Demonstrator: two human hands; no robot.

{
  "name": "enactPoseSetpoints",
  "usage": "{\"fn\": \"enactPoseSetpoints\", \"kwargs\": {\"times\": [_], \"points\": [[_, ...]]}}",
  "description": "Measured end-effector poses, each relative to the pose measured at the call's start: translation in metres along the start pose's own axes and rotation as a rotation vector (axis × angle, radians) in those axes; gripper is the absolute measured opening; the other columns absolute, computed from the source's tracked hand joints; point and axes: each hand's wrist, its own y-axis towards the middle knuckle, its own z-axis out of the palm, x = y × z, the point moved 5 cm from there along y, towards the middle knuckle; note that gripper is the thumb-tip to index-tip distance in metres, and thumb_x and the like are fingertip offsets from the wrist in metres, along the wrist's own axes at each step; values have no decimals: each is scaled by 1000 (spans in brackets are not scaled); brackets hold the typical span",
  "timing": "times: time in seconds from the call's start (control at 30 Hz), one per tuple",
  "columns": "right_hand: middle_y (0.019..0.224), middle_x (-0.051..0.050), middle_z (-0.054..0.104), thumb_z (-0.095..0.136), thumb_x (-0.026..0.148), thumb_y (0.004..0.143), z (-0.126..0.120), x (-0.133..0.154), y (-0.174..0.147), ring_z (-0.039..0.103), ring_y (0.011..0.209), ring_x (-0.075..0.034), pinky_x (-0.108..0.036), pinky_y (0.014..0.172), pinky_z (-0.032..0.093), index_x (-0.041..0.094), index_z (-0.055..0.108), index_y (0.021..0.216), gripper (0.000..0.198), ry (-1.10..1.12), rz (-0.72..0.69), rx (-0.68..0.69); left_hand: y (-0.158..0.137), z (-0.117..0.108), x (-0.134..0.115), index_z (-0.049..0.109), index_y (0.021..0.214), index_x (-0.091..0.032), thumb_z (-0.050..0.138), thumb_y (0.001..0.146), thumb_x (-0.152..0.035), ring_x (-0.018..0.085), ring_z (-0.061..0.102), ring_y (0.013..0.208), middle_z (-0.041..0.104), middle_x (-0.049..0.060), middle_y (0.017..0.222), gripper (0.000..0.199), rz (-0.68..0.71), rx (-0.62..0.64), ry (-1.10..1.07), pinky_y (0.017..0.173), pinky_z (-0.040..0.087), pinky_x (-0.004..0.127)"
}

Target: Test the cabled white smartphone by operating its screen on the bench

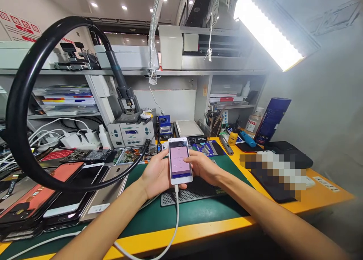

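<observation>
Clock: hours run around the phone, twelve pointing away from the person
Phone (178, 159): white, upright between both hands above the bench, its screen lit pink
Left hand (157, 173): palm up under the phone, fingers curled round it and gripping it
Right hand (204, 167): at three o'clock, thumb over the screen; whether it presses, or the other fingers grip, I cannot tell
Cable (177, 207): white, from the phone's lower end towards six, then curving to seven
Surface: green mat (150, 222) on a yellow bench (215, 226), with a perforated plate (181, 198) at six, partly under the hands
Room: grey shelf (181, 73) across twelve, pale wall (320, 112) at two, bright lamp (266, 35) at one
Ten o'clock: station (132, 135), with loose parts (132, 156) nearer
Two o'clock: bottle (253, 123) beside a blue cylinder (272, 120)
In the way: a black hose (17, 101) loops at nine to ten, crossing in front of other phones (104, 197)
Hard to make out: screen text too small; a pixelated patch (279, 173) at three covers something; both forearms cut off below
</observation>
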Motion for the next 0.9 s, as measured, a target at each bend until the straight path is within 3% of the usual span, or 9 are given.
{"fn": "enactPoseSetpoints", "kwargs": {"times": [0.37, 0.63, 0.9], "points": [[89, -5, 67, 60, 41, 82, -1, -3, 0, 58, 77, -20, -32, 69, 45, 20, 60, 106, 32, 89, 28, 57, 0, 2, 1, 62, 127, -6, 38, 100, -50, 37, 71, 88, 68, 26, 117, 57, -19, -1, 14, 62, 59, 48], [87, -6, 67, 53, 44, 88, -3, -6, 2, 56, 70, -20, -33, 70, 46, 19, 60, 104, 30, 122, 52, 47, 0, 3, 0, 60, 132, -6, 39, 100, -50, 37, 72, 89, 69, 27, 115, 58, -21, 45, 5, 60, 59, 47], [78, -5, 62, 51, 46, 91, -4, -7, 2, 51, 66, -19, -35, 71, 45, 17, 63, 103, 34, 144, 76, 52, 0, 4, 0, 61, 131, -6, 33, 101, -55, 36, 71, 86, 69, 26, 115, 63, -20, -17, 29, 57, 59, 46]]}}
